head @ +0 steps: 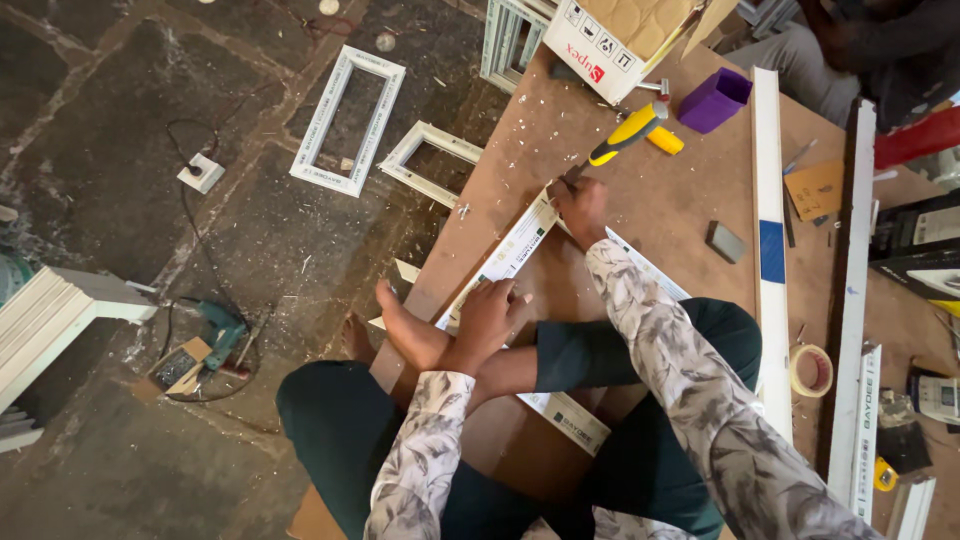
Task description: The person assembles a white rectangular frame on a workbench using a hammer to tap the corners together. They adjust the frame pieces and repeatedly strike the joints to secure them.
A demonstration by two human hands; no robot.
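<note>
Sitting cross-legged on the brown wooden workbench (620,215), the person has a white plastic window-frame corner piece (515,250) lying flat in front of the knees, its two profile lengths meeting in a mitred angle at the far end. Left hand (487,318): fingers spread, palm pressed down on the nearer-left profile length, probably to keep it from sliding. A bare foot (405,330) rests just beside that hand against the same length, apparently as an extra stop.

Right hand (582,205): clenched at the mitred corner, close to the metal end of a yellow-and-black-handled tool (628,133). The tool's tip meets the joint; whether the fingers wrap the tool shaft or only steady it, I cannot tell.

Frame piece appearance: white, ridged profile, printed protective film along its faces, surfaces clean, chips and dust scattered around it.

Nearby: purple plastic cup (713,100), long white plastic profile strip (770,240) with a blue patch, roll of tape (811,370), small grey block (726,241). Finished white rectangular frames (348,120) lie on the stone floor.
</note>
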